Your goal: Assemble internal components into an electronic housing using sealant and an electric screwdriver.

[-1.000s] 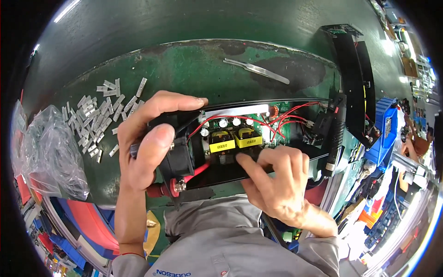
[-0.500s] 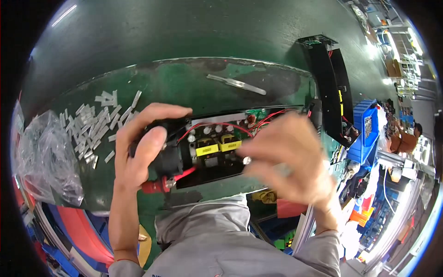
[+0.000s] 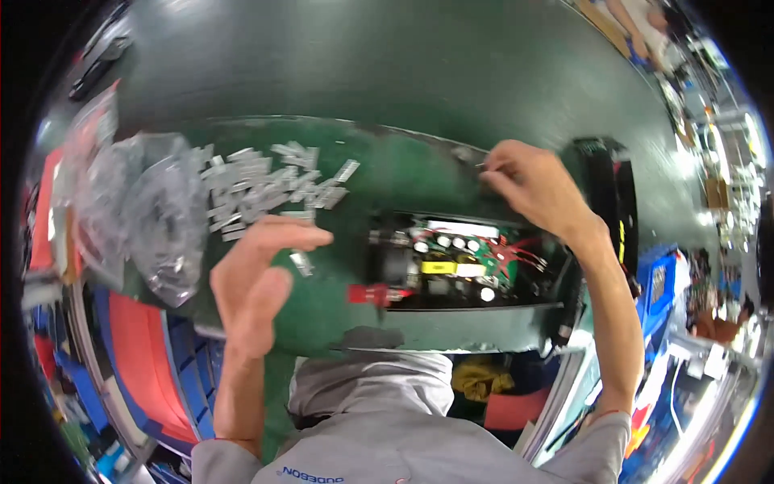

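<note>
My left hand (image 3: 251,286) hovers over the bench with thumb and fingers apart, holding nothing, just left of the circuit unit. This open black housing (image 3: 476,305) holds a green board with yellow-taped transformers (image 3: 439,268), white-topped capacitors and red wires (image 3: 516,254). A red part (image 3: 367,294) sticks out at its left end. Beyond the housing, my right hand (image 3: 532,189) has its fingers closed on metal tweezers (image 3: 463,153); the hand covers much of them and they are blurred. Small clear-grey strips (image 3: 258,181) lie in a loose heap beyond my left hand.
Crumpled clear plastic bags (image 3: 165,218) lie at the left. Another long black housing (image 3: 625,202) stands at the right, near a blue bin (image 3: 657,282). A black cylindrical tool (image 3: 569,310) lies by the unit's right end. Another person's arm (image 3: 627,24) shows at the far right.
My left hand has let go of the unit's left end. My right hand has moved from over the board to the tweezers beyond it. The whole view has shifted.
</note>
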The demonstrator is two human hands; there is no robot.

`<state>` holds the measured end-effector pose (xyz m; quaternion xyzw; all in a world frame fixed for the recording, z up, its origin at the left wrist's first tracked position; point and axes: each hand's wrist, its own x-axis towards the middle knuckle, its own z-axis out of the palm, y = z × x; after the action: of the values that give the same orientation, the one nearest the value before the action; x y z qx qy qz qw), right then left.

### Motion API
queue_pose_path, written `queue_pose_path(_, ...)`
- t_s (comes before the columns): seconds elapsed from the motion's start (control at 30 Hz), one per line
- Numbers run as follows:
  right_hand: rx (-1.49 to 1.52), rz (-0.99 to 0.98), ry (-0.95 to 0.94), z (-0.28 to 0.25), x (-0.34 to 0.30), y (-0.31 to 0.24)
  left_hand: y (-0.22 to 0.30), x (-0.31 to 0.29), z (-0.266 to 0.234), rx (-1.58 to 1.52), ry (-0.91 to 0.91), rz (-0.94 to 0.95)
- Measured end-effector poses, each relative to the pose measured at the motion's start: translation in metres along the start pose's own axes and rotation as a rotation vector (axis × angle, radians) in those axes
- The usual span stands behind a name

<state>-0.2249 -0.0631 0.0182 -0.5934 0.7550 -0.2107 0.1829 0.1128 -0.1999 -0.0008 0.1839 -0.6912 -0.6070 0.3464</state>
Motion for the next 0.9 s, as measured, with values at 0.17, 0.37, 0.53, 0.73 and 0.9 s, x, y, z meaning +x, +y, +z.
queue_pose_path(0.17,-0.137,-0.4,0.41,-0.016,0.012,-0.087,0.032,0.005,0.008,-0.244,-0.095,-0.252)
queue_pose_path(0.37,-0.266,-1.132,0.216,0.027,0.039,-0.177,0.013,0.005,-0.012,-0.812,-0.171,-0.494)
queue_pose_path(0.53,-0.259,-1.159,0.195,0.048,0.05,-0.206,0.005,-0.031,-0.037,-0.804,0.127,-0.518)
queue_pose_path(0.73,-0.225,-0.957,0.1,0.074,0.081,-0.215,-0.011,-0.075,-0.073,-0.382,0.426,-0.382)
queue_pose_path(0.9,-0.156,-1.087,0.014,0.124,0.114,-0.245,-0.026,-0.092,-0.061,-0.359,0.427,-0.359)
